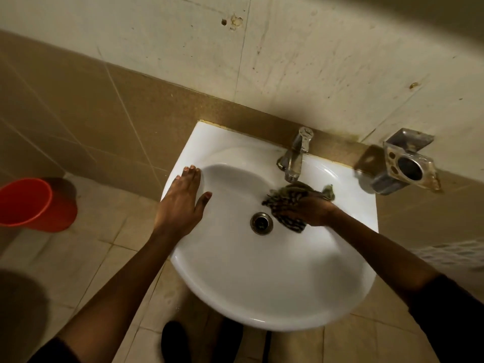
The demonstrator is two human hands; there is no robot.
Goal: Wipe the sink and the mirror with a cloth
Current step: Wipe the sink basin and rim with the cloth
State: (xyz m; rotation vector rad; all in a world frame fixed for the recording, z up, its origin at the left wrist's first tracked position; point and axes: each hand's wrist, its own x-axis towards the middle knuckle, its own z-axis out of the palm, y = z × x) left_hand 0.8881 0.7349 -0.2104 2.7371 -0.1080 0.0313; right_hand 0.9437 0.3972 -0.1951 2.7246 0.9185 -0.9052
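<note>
A white wall-mounted sink fills the middle of the view, with a round metal drain in its bowl. My right hand presses a crumpled dark checked cloth against the bowl's back right slope, between the drain and the chrome tap. My left hand lies flat and spread on the sink's left rim, holding nothing. No mirror is in view.
A rusty metal toothbrush and cup holder is fixed to the wall right of the sink. An orange bucket stands on the tiled floor at the far left. My dark shoes show below the sink.
</note>
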